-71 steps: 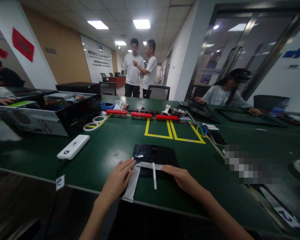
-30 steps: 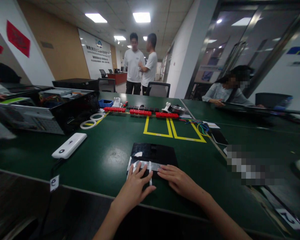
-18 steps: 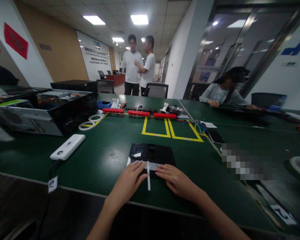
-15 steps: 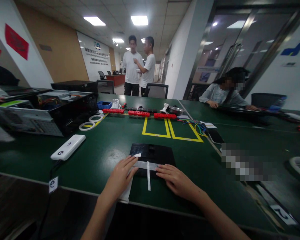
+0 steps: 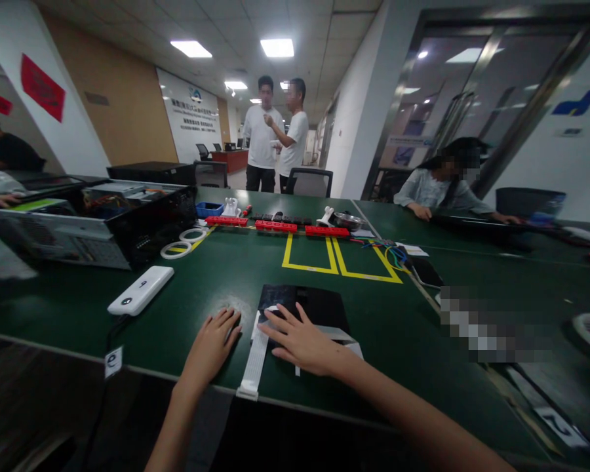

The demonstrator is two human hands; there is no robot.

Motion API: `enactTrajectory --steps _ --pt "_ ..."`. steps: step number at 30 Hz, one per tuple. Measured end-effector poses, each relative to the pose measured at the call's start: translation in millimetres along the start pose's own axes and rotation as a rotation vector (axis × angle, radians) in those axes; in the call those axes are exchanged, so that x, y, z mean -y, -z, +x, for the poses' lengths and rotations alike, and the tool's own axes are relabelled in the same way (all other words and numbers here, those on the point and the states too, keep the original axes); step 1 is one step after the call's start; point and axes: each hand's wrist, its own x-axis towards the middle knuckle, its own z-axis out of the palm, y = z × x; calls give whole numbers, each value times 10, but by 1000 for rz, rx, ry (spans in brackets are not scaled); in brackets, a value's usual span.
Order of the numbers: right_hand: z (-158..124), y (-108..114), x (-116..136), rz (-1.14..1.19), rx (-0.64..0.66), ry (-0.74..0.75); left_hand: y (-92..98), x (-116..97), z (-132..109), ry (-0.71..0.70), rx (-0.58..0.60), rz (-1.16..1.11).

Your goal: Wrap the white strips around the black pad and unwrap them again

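Observation:
A flat black panel (image 5: pixel 319 305) lies on the green table (image 5: pixel 216 282) near its front edge. White strips (image 5: pixel 254 357) run from under the panel toward the table edge, one on the left and one at the right corner (image 5: pixel 347 339). My right hand (image 5: pixel 299 341) lies flat on the panel's near part with fingers spread, open. My left hand (image 5: pixel 211 344) rests flat on the table just left of the left strip, fingers apart, holding nothing.
A white remote-like device (image 5: pixel 140 290) lies to the left, an open computer case (image 5: pixel 93 219) beyond it. Yellow tape squares (image 5: pixel 341 262), red blocks (image 5: pixel 278 226), white rings (image 5: pixel 177 249) and coloured wires (image 5: pixel 391 252) lie further back. A person sits at the right; two stand behind.
My right hand has crossed left onto the middle of the panel. My left hand has slid off the strip onto the bare table. The right strip now shows uncovered.

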Motion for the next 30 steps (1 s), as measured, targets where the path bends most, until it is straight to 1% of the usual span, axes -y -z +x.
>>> enactTrajectory --steps 2,4,7,10,13,17,20,23,26,28,30 --pt "67 -70 -23 12 42 6 11 5 -1 1 5 1" --pt "67 -79 -94 41 78 16 14 13 -3 0 11 2" --pt "-26 0 -271 116 127 0 17 19 -7 5 10 -1" --pt "-187 89 -525 191 127 -88 34 12 -11 2 6 -11" --pt "-420 129 -856 229 91 -182 57 -1 -15 -7 9 -22" --pt "-859 167 -1334 254 29 -278 69 -12 -15 -2 1 -28" --pt "-1210 233 -1577 286 17 -360 69 -17 -15 -3 -1 -17" --pt "-1468 314 -1657 321 3 -423 63 -16 -15 -4 11 -2" --pt "-1589 354 -1649 334 -27 -461 48 -7 -16 -6 12 6" --pt "-1603 344 -1641 311 -96 -476 35 2 -15 -7 7 3" --pt "-1577 316 -1632 253 -193 -483 25 9 -15 -10 7 -1"
